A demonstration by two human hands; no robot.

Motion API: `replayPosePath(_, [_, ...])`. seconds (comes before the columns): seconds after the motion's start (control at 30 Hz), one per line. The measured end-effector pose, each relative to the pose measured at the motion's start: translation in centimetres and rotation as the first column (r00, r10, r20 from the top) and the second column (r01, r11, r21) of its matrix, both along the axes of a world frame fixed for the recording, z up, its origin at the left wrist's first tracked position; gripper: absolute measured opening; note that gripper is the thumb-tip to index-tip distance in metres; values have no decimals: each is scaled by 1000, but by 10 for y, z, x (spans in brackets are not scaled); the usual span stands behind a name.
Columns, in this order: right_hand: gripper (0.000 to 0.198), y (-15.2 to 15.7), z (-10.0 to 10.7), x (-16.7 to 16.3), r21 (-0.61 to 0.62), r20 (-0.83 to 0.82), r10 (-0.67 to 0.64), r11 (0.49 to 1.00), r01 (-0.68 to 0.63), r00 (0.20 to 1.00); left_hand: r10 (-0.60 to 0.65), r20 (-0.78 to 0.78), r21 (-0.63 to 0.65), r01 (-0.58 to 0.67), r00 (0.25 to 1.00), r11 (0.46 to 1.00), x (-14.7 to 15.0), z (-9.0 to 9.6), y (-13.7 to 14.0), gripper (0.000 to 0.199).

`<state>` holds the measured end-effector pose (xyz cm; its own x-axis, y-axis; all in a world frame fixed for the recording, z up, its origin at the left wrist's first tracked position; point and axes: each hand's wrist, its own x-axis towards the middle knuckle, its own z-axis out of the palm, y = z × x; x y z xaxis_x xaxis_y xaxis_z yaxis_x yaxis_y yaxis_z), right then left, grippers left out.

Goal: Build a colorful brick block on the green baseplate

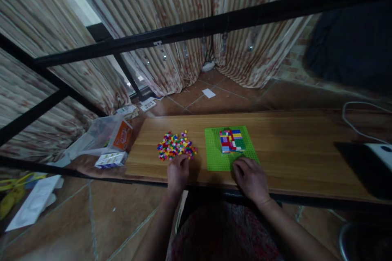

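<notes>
A heap of small, many-coloured toy building bricks lies on the wooden table. My left hand is at the heap's near right edge, thumb and fingers pinched together; whatever is between them is too small to make out. To the right lies a green baseplate, bearing a low block of joined bricks in red, blue, yellow, white and green. Over the baseplate's near right corner rests my right hand, closed with curled fingers. The inside of that hand is hidden.
The wooden table runs far to the right, where a dark flat object and a white cable lie. A black metal bar crosses beyond it. Left on the floor are a clear plastic bin and a small box.
</notes>
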<state>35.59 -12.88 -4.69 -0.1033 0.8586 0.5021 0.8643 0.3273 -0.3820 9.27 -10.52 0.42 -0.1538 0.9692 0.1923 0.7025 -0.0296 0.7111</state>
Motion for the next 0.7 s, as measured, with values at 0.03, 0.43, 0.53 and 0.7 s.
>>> replayPosePath(0.03, [17, 0, -1, 1, 4, 3, 1, 1000, -1, 1000, 31, -14, -18, -32, 999, 999, -8, -3, -6, 16])
replayPosePath(0.43, [19, -1, -1, 3, 28, 37, 7, 1000, -8, 999, 84, -119, -57, -91, 989, 994, -7, -11, -4, 16])
replayPosePath(0.53, [20, -1, -5, 4, 20, 41, 8, 1000, -8, 999, 153, -163, -49, -163, 975, 985, -14, -11, -1, 18])
replayPosePath(0.7, [20, 0, -8, 5, 25, 30, 5, 1000, -6, 1000, 149, -276, -62, -173, 949, 983, -23, -11, 5, 20])
